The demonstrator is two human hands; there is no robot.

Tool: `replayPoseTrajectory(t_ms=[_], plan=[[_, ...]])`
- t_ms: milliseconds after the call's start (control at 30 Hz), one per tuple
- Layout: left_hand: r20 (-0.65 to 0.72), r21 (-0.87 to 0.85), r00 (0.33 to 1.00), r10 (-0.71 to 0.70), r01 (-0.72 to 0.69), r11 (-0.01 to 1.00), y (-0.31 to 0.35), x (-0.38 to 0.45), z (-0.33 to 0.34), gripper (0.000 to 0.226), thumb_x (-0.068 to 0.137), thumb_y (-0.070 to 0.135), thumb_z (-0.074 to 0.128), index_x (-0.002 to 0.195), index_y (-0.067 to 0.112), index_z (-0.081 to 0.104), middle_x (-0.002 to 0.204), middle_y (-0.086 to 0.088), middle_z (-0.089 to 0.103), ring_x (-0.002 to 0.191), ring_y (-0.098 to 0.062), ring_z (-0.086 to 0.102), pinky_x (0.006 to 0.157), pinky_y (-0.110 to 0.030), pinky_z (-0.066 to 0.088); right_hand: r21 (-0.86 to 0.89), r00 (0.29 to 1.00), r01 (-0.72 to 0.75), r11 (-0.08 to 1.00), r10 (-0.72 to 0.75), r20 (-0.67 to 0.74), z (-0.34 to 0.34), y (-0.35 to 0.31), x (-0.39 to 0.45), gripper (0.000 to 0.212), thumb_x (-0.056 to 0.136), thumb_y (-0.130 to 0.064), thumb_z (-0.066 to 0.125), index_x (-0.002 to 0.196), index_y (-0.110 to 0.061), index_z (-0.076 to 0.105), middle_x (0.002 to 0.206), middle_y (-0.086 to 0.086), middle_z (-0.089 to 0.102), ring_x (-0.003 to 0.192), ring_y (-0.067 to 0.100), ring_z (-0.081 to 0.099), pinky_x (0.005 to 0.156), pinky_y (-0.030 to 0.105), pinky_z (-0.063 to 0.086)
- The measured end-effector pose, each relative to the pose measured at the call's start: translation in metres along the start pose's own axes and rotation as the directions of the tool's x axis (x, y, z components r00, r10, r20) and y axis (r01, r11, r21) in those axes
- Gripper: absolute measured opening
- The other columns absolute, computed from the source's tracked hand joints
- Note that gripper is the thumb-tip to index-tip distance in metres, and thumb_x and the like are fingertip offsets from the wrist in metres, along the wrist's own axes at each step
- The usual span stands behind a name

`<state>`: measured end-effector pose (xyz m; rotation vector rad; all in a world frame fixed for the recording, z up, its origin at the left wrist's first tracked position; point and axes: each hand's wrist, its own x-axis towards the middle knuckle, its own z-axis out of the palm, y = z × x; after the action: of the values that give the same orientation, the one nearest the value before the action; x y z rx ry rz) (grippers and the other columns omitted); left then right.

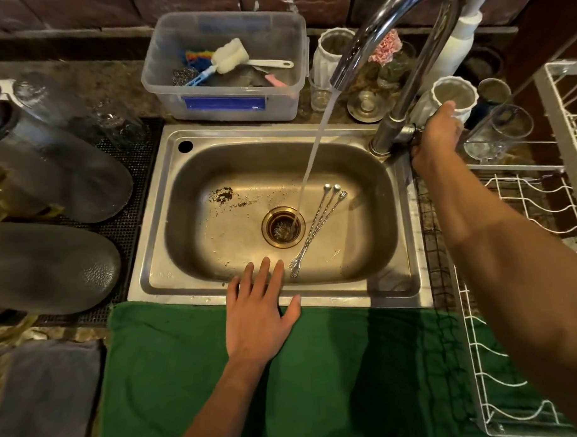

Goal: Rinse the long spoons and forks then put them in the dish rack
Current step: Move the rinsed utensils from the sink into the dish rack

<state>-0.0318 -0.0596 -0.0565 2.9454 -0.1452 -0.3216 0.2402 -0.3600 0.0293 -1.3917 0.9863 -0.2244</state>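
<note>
Lying in the basin of the steel sink (pixel 156 223), the long spoons and forks (pixel 318 227) form a tight bundle just at 3 o'clock of the drain (pixel 283 227), their bowl ends pointing toward 1 o'clock and the pronged ends toward 7 o'clock. Water (pixel 314 152) pours from the curved tap (pixel 405 50) and lands in the drain, just beside the bundle and not on it. The left hand (pixel 261 310) rests flat over the near rim of the sink at 6 o'clock, fingers straight and spread, fingertips near the pronged ends but not touching them. The right hand (pixel 436 138) is curled round the tap's handle at the base, at 2 o'clock of the basin. A white wire dish rack (pixel 512 308) stands on the worktop at 3 o'clock of the sink. A green towel (pixel 188 385) lies along the near edge. A clear plastic tub (pixel 226 106) with brushes sits behind the sink at 12 o'clock.
</note>
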Motion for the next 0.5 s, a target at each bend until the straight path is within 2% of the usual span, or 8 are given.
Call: replayPoseTrajectory(t_ms=[100,267,400,500], plan=[[0.004,-0.002,1.0,-0.002,0.002,1.0,0.001,0.0,-0.002,0.07,0.099,0.067,0.023,0.155,0.027,0.035,0.16,-0.005,0.043,0.148,-0.03,0.038,0.119,-0.054,0.03,-0.077,0.996,0.029,0.997,-0.036,-0.083,0.001,-0.004,-0.004,0.054,0.101,-0.044,0.036,0.135,-0.005,0.052,0.138,0.012,0.058,0.124,0.027,0.056,0.106,0.039,0.044],[0.011,-0.001,1.0,-0.009,0.009,1.0,0.001,0.0,-0.003,0.071,0.099,0.068,0.023,0.155,0.027,0.034,0.16,-0.004,0.043,0.148,-0.029,0.037,0.119,-0.053,0.029,-0.11,0.997,0.046,0.993,-0.053,-0.059,-0.001,0.001,-0.001,0.058,0.101,-0.048,0.033,0.138,-0.007,0.047,0.14,0.013,0.056,0.125,0.028,0.054,0.106,0.042,0.044],[0.012,-0.008,1.0,-0.012,0.012,1.0,0.001,0.0,-0.003,0.071,0.098,0.069,0.023,0.155,0.027,0.036,0.16,-0.003,0.043,0.148,-0.029,0.037,0.12,-0.053,0.03,-0.048,0.999,0.028,0.998,-0.03,-0.041,-0.001,0.002,-0.005,0.058,0.1,-0.05,0.034,0.142,-0.012,0.045,0.143,0.011,0.052,0.125,0.026,0.053,0.107,0.042,0.044],[0.015,-0.011,1.0,-0.012,0.012,1.0,-0.001,0.0,-0.002,0.071,0.099,0.069,0.022,0.154,0.027,0.036,0.16,-0.003,0.044,0.148,-0.028,0.037,0.12,-0.053,0.03,-0.145,0.984,0.159,0.977,-0.168,-0.055,0.0,0.013,-0.015,0.05,0.102,-0.037,0.036,0.138,-0.005,0.05,0.134,0.015,0.055,0.12,0.027,0.053,0.105,0.039,0.042]])
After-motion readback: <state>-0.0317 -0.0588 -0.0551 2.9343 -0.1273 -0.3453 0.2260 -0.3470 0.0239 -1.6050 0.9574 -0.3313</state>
